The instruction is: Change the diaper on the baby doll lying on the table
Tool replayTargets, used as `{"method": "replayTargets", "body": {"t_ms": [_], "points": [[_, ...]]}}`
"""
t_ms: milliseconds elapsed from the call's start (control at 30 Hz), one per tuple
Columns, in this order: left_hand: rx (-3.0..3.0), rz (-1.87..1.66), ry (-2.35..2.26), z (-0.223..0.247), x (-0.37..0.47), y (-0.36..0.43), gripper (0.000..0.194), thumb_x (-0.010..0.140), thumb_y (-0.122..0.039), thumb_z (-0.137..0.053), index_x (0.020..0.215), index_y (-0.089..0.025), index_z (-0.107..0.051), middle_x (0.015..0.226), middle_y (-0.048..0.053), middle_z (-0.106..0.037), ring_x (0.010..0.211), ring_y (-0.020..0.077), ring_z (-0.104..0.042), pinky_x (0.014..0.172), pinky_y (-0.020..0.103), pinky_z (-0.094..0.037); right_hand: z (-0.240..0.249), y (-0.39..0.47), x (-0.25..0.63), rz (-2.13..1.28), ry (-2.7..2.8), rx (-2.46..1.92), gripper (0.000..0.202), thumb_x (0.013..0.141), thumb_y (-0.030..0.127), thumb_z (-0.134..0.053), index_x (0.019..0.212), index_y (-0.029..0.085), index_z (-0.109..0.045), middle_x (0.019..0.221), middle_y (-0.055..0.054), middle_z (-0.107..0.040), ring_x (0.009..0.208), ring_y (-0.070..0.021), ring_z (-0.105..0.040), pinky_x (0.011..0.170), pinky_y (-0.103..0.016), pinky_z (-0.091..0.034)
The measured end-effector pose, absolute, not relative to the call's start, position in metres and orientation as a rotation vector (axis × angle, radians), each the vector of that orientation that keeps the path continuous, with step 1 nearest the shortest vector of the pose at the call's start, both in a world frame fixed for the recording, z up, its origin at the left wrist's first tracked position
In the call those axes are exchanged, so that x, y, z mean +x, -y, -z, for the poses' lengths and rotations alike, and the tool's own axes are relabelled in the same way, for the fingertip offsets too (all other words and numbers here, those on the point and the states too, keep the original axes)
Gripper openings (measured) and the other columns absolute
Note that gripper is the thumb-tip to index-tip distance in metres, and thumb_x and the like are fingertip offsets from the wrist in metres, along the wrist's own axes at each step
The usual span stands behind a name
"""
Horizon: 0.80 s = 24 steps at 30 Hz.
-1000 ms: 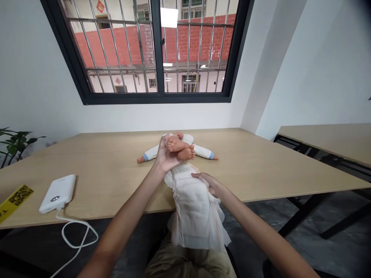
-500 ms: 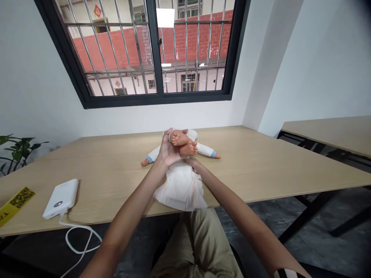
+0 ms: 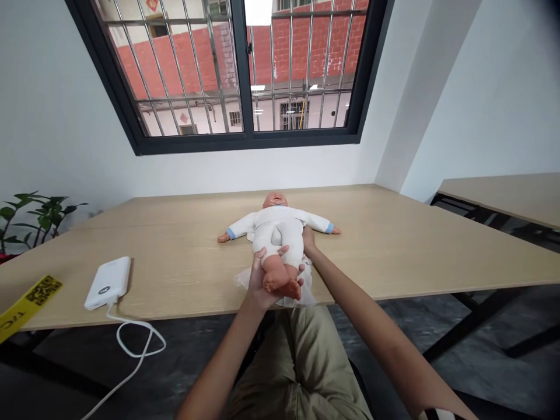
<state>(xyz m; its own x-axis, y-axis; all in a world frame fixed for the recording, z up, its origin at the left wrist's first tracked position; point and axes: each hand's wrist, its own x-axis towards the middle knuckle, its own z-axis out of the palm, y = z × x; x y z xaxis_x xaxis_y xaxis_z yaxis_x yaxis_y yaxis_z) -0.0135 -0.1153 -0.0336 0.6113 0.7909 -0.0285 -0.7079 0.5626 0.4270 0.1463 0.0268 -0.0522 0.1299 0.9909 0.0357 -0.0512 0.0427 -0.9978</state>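
Fingers of the left hand are closed around the lower legs of the doll, their tips showing between the legs and beside the feet. Those of the right hand are mostly hidden by the doll's hip, so whether they are spread or closed cannot be told. Much of the white diaper is covered too: only its thin edges show on both sides of the legs and below the feet. A window is cut off by the top of the frame, and a striped cuff by the bottom.

The doll lies on its back at the centre of the picture, on the counter, head toward the window and feet toward the person. Its clothing is white with blue cuffs, both arms stretched outward, the bare feet crossed.

The left forearm rises from the lower centre, palm under the legs; the right forearm slants in from the lower right. At the lower left are a white power bank with a cable and a yellow label.
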Motion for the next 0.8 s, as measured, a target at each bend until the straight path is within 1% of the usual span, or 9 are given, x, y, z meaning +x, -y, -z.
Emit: {"method": "replayTargets", "body": {"t_ms": [33,100,200,300,467,533,667,733,800], "points": [[0.375,-0.879,-0.225,0.04,-0.012,0.118,0.051,0.086,-0.059,-0.045,0.119,-0.024,-0.061,0.11,0.013,-0.066,0.094,0.0282,-0.065,0.084,0.045,-0.047,0.056,-0.031,0.152,-0.882,1.134,-1.308,0.01,0.072,0.017,-0.06,0.071,0.019,-0.05,0.083,-0.005,-0.065,0.097,-0.0198,-0.053,0.09,-0.027,-0.042],[0.327,-0.881,-0.229,0.049,-0.01,0.122,0.053,0.084,-0.059,-0.048,0.12,-0.023,-0.061,0.11,0.014,-0.066,0.097,0.0286,-0.065,0.085,0.045,-0.047,0.063,-0.038,0.164,-0.613,1.161,-1.435,0.012,0.067,0.013,-0.058,0.073,0.019,-0.05,0.085,-0.005,-0.064,0.091,-0.0201,-0.054,0.091,-0.031,-0.041],[0.267,-0.926,-0.239,0.056,-0.004,0.126,0.053,0.085,-0.058,-0.049,0.119,-0.021,-0.062,0.113,0.014,-0.066,0.103,0.0309,-0.064,0.088,0.046,-0.047,0.071,-0.045,0.18,-0.526,1.177,-1.464,0.011,0.068,0.014,-0.055,0.077,0.018,-0.051,0.08,-0.004,-0.062,0.079,-0.0184,-0.055,0.084,-0.032,-0.043],[0.238,-0.947,-0.222,0.057,-0.001,0.128,0.05,0.086,-0.057,-0.048,0.115,-0.019,-0.065,0.116,0.014,-0.066,0.107,0.033,-0.063,0.092,0.051,-0.046,0.073,-0.038,0.189,-0.503,1.176,-1.363,0.007,0.071,0.021,-0.055,0.077,0.018,-0.053,0.08,-0.004,-0.062,0.076,-0.0167,-0.056,0.079,-0.029,-0.043],[0.205,-0.954,-0.214,0.052,-0.001,0.127,0.049,0.089,-0.056,-0.043,0.105,-0.018,-0.068,0.11,0.014,-0.069,0.108,0.0341,-0.063,0.093,0.056,-0.045,0.071,0.01,0.18,-0.72,1.21,-1.148,0.026,0.08,0.045,-0.058,0.087,0.019,-0.056,0.08,0.0,-0.06,0.065,-0.0125,-0.052,0.067,-0.025,-0.044],[0.194,-0.954,-0.221,0.052,0.0,0.127,0.048,0.09,-0.056,-0.04,0.101,-0.018,-0.068,0.107,0.014,-0.07,0.105,0.033,-0.064,0.093,0.057,-0.045,0.07,0.037,0.171,-0.808,1.239,-1.114,0.033,0.082,0.051,-0.058,0.094,0.02,-0.057,0.086,0.0,-0.061,0.068,-0.0118,-0.053,0.065,-0.023,-0.045],[0.162,-0.991,-0.294,0.051,0.001,0.125,0.042,0.093,-0.05,-0.039,0.1,-0.019,-0.066,0.097,0.009,-0.073,0.089,0.0256,-0.069,0.091,0.053,-0.05,0.065,0.076,0.16,-1.005,1.239,-0.972,0.046,0.075,0.044,-0.072,0.112,0.024,-0.054,0.116,-0.002,-0.059,0.093,-0.0119,-0.059,0.078,-0.02,-0.048],[0.184,-0.996,-0.373,0.048,-0.001,0.125,0.038,0.093,-0.045,-0.042,0.102,-0.016,-0.065,0.088,0.008,-0.073,0.078,0.0223,-0.07,0.086,0.045,-0.054,0.061,0.081,0.161,-1.13,1.151,-0.927,0.053,0.069,0.038,-0.078,0.113,0.024,-0.053,0.116,-0.002,-0.061,0.098,-0.0127,-0.06,0.08,-0.02,-0.05],[0.229,-0.956,-0.468,0.043,-0.007,0.125,0.041,0.093,-0.043,-0.045,0.107,-0.01,-0.063,0.086,0.012,-0.072,0.075,0.0226,-0.07,0.08,0.038,-0.056,0.058,0.079,0.165,-1.217,1.021,-0.885,0.056,0.065,0.033,-0.08,0.113,0.024,-0.053,0.11,0.0,-0.064,0.096,-0.0132,-0.062,0.078,-0.021,-0.051]]}}
